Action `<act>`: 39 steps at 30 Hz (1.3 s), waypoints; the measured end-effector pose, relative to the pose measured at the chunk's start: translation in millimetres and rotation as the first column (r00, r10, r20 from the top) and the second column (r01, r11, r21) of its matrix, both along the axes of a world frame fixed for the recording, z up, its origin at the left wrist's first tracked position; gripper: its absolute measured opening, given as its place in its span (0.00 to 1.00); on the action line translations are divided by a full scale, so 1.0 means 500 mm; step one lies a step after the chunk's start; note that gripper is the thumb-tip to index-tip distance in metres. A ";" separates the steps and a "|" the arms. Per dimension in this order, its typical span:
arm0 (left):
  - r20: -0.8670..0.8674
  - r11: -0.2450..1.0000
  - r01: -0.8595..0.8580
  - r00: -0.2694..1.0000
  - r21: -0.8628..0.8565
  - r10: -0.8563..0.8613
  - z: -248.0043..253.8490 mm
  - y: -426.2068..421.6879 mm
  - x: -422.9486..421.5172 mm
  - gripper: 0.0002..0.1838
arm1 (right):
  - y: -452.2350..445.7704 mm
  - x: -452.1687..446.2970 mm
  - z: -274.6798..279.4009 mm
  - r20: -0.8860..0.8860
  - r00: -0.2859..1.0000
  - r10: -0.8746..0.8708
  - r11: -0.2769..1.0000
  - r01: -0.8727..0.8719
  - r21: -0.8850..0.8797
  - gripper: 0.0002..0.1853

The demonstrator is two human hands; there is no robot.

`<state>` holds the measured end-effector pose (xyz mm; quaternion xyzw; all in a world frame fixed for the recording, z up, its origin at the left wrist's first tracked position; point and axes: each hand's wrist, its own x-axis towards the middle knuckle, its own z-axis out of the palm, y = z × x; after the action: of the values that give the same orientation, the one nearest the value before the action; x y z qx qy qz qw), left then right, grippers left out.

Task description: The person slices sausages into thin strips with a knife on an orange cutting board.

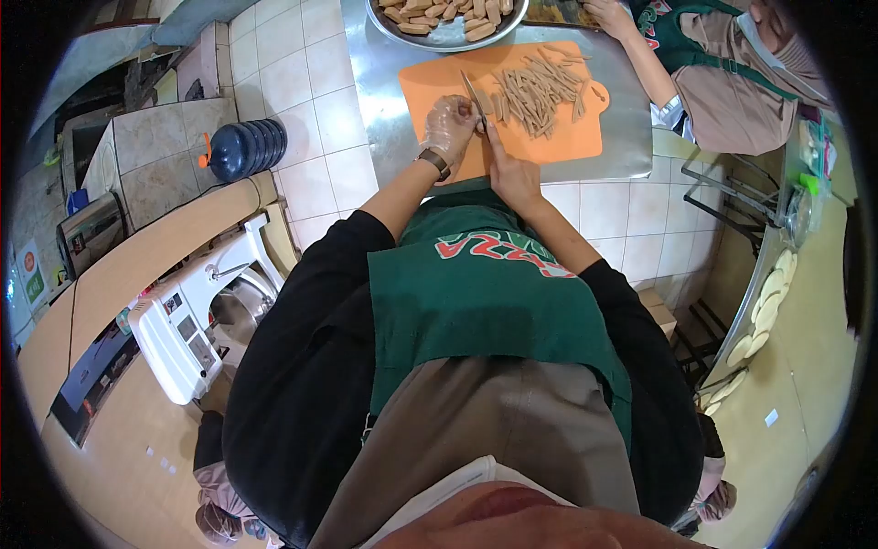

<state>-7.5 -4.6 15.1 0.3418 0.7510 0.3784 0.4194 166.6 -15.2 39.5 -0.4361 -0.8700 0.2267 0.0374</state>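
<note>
On the orange cutting board [439, 78], my right hand [515, 178] grips a knife [472, 94], index finger stretched along it and blade pointing away from me. My left hand [450, 126], in a clear plastic glove, is curled at the blade's left side. Its fingertips are bent down to the board, and whatever they press on is hidden. Right of the blade lie a few light brown slices, beside a large pile of thin brown strips [540, 96]. A metal bowl [446, 44] holding several brown sausage-like blocks [480, 30] stands beyond the board.
The board rests on a metal table [389, 128]. At the upper right a co-worker in a green apron [690, 27] has a hand [608, 16] by a dark tray. A blue water jug [247, 149] is on the left floor; a white stand mixer [197, 320] stands nearer.
</note>
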 end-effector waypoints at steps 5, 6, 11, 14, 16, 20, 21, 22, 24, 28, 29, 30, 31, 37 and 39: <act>-0.672 0.605 0.732 0.620 0.312 -0.404 0.009 0.001 -0.066 0.08 | -0.038 0.075 -0.014 -0.120 0.992 -0.032 0.995 0.021 -0.093 0.40; -0.672 0.601 0.735 0.619 0.314 -0.406 0.018 0.002 -0.078 0.08 | -0.036 0.076 -0.009 -0.118 0.992 -0.036 0.996 0.026 -0.091 0.40; -0.677 0.550 0.835 0.384 -0.037 -0.628 0.018 0.019 -0.093 0.06 | -0.023 0.065 0.010 -0.007 0.999 -0.038 0.987 0.036 -0.158 0.40; -0.434 0.850 0.514 0.743 -0.116 -0.509 0.075 0.016 -0.044 0.07 | -0.016 0.047 0.024 0.037 0.999 -0.026 0.987 0.032 -0.158 0.42; -0.375 0.909 0.413 0.834 -0.058 -0.404 0.046 -0.002 -0.023 0.07 | -0.013 0.031 0.024 -0.007 1.000 -0.019 0.992 0.018 -0.127 0.42; 0.410 0.994 -0.063 0.907 -0.087 0.093 0.010 -0.021 0.002 0.07 | 0.003 0.010 0.012 -0.082 0.996 0.046 0.999 -0.047 -0.017 0.42; 0.408 0.994 -0.064 0.908 -0.088 0.095 0.002 -0.022 0.002 0.07 | 0.007 0.008 0.005 -0.084 0.995 0.047 0.999 -0.048 -0.017 0.42; 0.451 0.988 -0.119 0.880 -0.100 0.152 -0.006 -0.018 0.000 0.08 | 0.012 0.006 0.000 -0.067 0.996 0.053 0.998 -0.054 -0.008 0.42; 0.492 0.978 -0.176 0.845 -0.114 0.209 -0.008 -0.012 0.000 0.08 | 0.015 0.008 -0.002 -0.050 0.997 0.062 0.998 -0.062 0.002 0.42; 0.495 0.976 -0.194 0.841 -0.100 0.218 0.007 0.003 0.001 0.11 | -0.001 0.012 0.017 -0.073 0.997 0.002 1.000 -0.003 -0.011 0.42; 0.498 0.975 -0.189 0.839 -0.113 0.220 0.009 0.005 0.002 0.13 | -0.005 0.012 0.023 -0.071 0.997 -0.032 0.999 0.029 -0.039 0.42; 0.499 0.975 -0.190 0.838 -0.117 0.223 0.013 0.006 0.004 0.13 | -0.011 0.013 0.021 -0.069 0.997 -0.030 0.999 0.027 -0.042 0.42; 0.490 0.972 -0.196 0.840 -0.130 0.234 0.017 0.007 0.006 0.13 | -0.016 0.014 0.018 -0.079 0.996 -0.035 0.998 0.032 -0.050 0.42; 0.467 0.972 -0.189 0.853 -0.140 0.234 0.000 0.007 0.003 0.13 | -0.018 0.018 0.019 -0.061 0.997 -0.043 0.993 0.035 -0.114 0.43; 0.465 0.974 -0.183 0.856 -0.135 0.225 0.000 0.007 0.001 0.13 | -0.017 0.016 0.015 -0.050 0.998 -0.038 0.992 0.031 -0.119 0.43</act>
<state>-7.2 -1.0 15.0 0.1382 0.6721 0.4604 0.5633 174.6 -23.5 46.8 -0.4465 -0.8462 0.2884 0.0381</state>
